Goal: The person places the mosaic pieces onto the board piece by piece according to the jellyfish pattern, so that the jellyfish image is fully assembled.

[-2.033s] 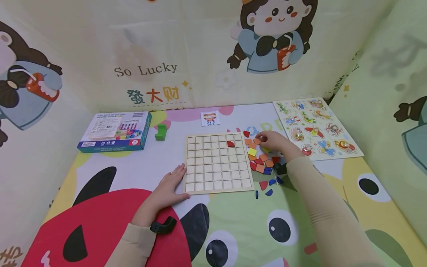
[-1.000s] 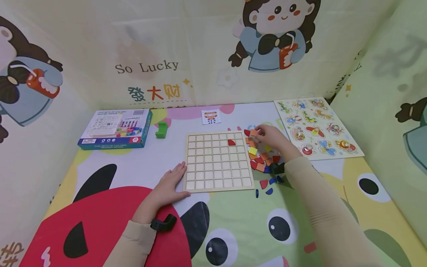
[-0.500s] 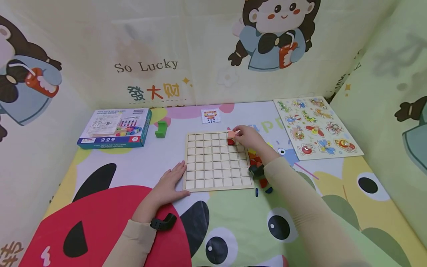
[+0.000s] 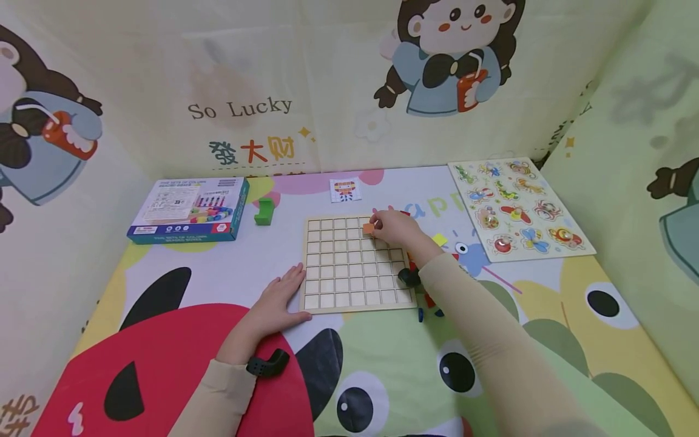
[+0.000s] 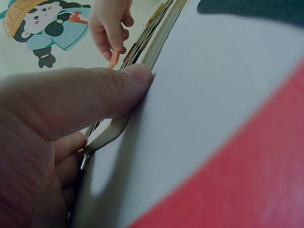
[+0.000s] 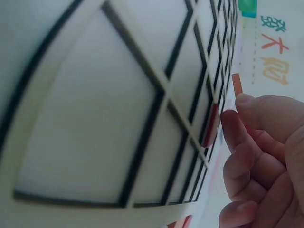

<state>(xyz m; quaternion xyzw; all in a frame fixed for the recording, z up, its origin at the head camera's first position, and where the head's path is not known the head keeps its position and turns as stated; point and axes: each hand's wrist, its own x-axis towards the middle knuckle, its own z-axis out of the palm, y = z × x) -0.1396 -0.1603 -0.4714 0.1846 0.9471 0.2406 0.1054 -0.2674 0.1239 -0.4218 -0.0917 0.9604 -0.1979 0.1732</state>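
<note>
One orange square (image 4: 368,229): pinched in my right hand (image 4: 397,229), over the grid (image 4: 356,282).
Left hand (image 4: 274,306): relaxed, along grid's edge.
Sleeve (image 4: 480,328): blocks my view of loose pieces (image 4: 439,240).
Square's shift: beside grid a second ago.

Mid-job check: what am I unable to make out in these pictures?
Head view: the number of loose pieces beside the board; the right sleeve covers some.
Head view: the red tile in the board; the right hand hides it, though the right wrist view shows it.
Head view: small print on the box, too small.
Left wrist view: most board cells; left hand and steep angle.
</note>
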